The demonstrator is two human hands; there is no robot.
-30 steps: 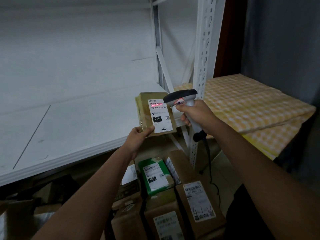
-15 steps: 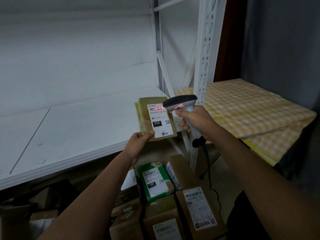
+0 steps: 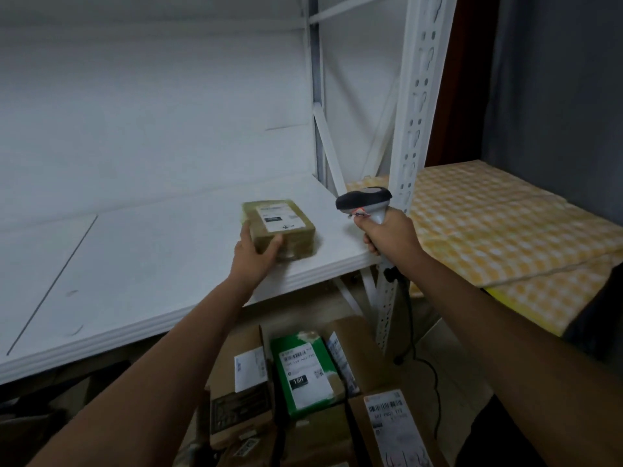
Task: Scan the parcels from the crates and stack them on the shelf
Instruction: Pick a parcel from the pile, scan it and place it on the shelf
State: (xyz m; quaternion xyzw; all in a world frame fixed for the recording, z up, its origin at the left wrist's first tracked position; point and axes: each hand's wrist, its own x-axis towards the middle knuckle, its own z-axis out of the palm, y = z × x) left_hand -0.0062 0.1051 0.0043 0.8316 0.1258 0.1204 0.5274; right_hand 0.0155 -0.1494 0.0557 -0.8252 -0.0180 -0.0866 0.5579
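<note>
Scanned parcel now set down on the shelf

The brown parcel [image 3: 279, 230], a second ago held up under the scanner [image 3: 365, 201], is laid on the shelf [image 3: 141, 264] by the left hand [image 3: 257, 251], which grips it; the scanner is gripped by the right hand [image 3: 387, 232].

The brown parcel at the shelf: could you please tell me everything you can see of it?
The brown parcel is a small, flat rectangular box, seemingly cardboard wrapped in glossy tape. A white shipping label with a black block covers most of its top; the print is too blurred to read. It lies label-up near the front right corner of the white shelf, seemingly resting on the board. The left hand grips its near left corner. Nothing else touches it.
</note>
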